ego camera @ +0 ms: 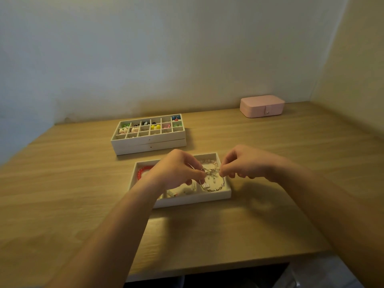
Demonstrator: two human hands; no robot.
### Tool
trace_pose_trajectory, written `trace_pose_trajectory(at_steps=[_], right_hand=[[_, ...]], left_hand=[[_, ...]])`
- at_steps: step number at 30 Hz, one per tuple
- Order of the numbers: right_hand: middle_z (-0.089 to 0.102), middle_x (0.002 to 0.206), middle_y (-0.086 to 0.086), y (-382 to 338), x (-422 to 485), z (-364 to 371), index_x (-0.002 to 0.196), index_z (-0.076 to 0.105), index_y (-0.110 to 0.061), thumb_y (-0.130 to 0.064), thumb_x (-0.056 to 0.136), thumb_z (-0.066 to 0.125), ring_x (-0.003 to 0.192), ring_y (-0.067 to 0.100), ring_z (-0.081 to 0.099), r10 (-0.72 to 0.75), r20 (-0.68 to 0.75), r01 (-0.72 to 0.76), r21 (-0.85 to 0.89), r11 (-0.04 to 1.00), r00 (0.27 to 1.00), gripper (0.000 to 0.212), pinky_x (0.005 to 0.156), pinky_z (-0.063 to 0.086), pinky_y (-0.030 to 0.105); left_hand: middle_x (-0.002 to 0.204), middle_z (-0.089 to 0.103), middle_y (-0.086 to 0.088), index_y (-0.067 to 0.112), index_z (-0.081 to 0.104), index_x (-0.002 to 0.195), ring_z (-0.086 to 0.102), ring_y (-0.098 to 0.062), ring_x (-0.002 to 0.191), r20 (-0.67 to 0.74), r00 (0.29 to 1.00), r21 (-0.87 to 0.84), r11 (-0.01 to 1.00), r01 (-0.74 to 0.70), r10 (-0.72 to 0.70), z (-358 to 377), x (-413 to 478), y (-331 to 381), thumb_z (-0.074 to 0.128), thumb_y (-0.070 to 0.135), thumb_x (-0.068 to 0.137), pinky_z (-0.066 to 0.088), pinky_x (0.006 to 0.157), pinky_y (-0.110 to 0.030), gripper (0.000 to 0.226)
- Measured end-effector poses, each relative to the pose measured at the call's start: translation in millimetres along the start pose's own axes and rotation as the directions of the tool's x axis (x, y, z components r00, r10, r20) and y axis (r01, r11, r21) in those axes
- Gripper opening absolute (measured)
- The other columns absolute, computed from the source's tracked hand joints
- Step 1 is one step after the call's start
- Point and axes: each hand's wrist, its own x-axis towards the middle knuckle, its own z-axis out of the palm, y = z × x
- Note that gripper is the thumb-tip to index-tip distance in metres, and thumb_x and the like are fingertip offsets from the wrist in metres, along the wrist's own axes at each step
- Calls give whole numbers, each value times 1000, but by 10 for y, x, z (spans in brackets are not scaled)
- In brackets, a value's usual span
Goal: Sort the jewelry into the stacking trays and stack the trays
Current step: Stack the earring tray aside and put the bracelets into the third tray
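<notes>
Over the right compartment of the near tray [193, 201], the left hand [176, 169] and right hand [243, 163] each pinch one end of a beaded chain [212, 171], holding it just above a bracelet [216, 188] already lying there. A red bracelet [143, 170] sits in the tray's left compartment. Behind, the gridded tray [148, 139], filled with small colourful pieces, already rests on a lower tray [150, 147], so sorting looks nearly done. What seems left is laying this chain down and stacking the near tray. The desk [83, 183] offers open room on both sides, and the pink box [262, 106] stands well apart by the far wall.
</notes>
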Motion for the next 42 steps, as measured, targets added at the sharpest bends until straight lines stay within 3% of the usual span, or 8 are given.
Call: trace_pose_trajectory(at_steps=[6,12,15,21,24,27,34,42], right_hand=[[75,87,-2,-16,68,66,83,79,-19,-25,84,79,88,14,68,-22,-106,6,-150,989,994,6,83,57,37],[71,76,-11,-66,104,153,69,70,-27,-28,80,78,78,8,66,-67,-225,-12,-333,943,972,14,74,58,33],[66,75,-12,-73,110,179,70,69,-29,-27,81,78,77,7,63,-99,-248,-5,-387,922,964,14,72,57,32],[57,83,-21,-50,120,170,91,78,-35,-23,90,64,88,6,60,-139,-129,77,-402,912,982,18,78,56,33],[69,92,-19,-28,152,196,93,79,-34,-29,90,63,92,7,63,-125,-119,63,-431,900,985,18,83,59,39],[72,96,-15,-30,160,201,95,80,-32,-31,90,63,90,7,63,-127,-125,65,-406,912,984,18,82,59,38],[66,88,-12,-66,186,239,98,76,-25,-21,94,59,83,6,61,-161,-291,98,-220,970,943,18,72,52,28],[57,131,0,-298,638,409,135,58,-23,-25,99,57,113,15,57,-175,-382,170,-45,984,907,36,94,55,38]], left_hand=[[80,73,9,28,80,86,67,-10,79,-64,998,162,987,-11,21,79,147,-13,82,32,82,58,78,-33,6],[84,72,14,39,72,73,67,-9,81,-127,992,381,924,34,15,164,252,-51,80,39,81,61,80,-39,11],[87,70,15,38,74,82,65,-9,84,-138,989,410,912,11,50,189,255,-56,77,37,84,61,81,-41,4],[89,69,11,42,71,80,63,-9,73,-78,994,384,922,-39,74,115,164,-81,63,23,91,59,72,-34,24],[87,68,11,38,76,90,57,-7,64,-48,995,394,917,-57,82,119,122,-76,58,21,93,46,59,-27,25],[95,71,9,39,75,88,58,-7,68,-56,995,380,923,-58,86,115,112,-67,57,23,93,46,61,-26,25],[98,69,8,31,70,101,64,-10,87,-315,948,147,989,1,46,-138,-42,-253,63,22,94,59,79,-37,13],[124,60,-4,15,54,133,58,-17,107,-550,825,-44,991,127,-130,-610,-40,-767,67,27,94,51,85,-32,43]])
